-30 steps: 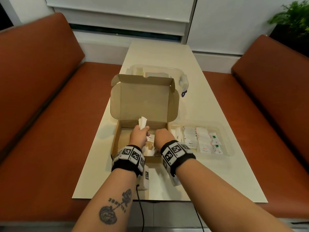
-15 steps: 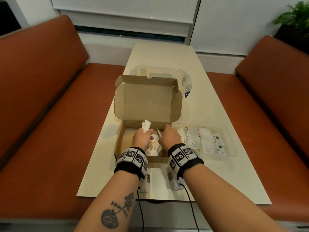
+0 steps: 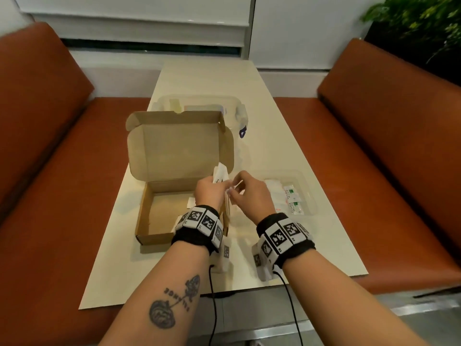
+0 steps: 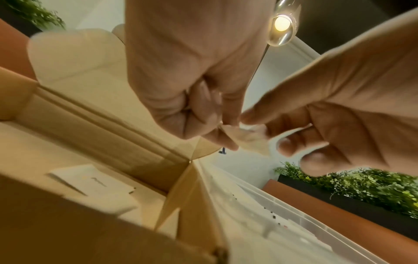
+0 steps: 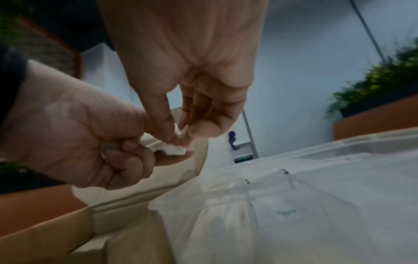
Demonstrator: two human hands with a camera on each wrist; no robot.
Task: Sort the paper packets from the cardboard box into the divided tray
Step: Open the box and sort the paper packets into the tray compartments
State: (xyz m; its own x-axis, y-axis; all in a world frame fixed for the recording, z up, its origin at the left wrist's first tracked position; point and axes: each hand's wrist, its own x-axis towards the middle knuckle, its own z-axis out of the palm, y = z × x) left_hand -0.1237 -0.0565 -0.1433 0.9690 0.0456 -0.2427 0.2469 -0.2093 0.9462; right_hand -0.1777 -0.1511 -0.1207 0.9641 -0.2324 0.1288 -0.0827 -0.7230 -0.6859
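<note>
The open cardboard box (image 3: 154, 211) lies on the table with its lid upright; a white packet (image 4: 90, 180) lies flat on its floor. My left hand (image 3: 214, 188) hovers over the box's right wall and grips a bunch of white paper packets (image 3: 220, 174) in its fist. My right hand (image 3: 233, 191) meets it, thumb and fingers pinching the end of one packet (image 5: 178, 134) in that bunch. To the right sits the clear divided tray (image 3: 308, 181), holding rows of white packets, some with green marks (image 3: 291, 198).
A clear lidded plastic container (image 3: 234, 106) stands behind the box. Orange bench seats (image 3: 374, 146) run along both sides of the narrow table (image 3: 287, 136). Wrist cables hang off the table's near edge. A green plant (image 3: 419, 18) stands at the back right.
Both hands have lifted out of the box and shifted right, over its right wall. My right hand left the box floor and now pinches a packet in the left hand's bunch.
</note>
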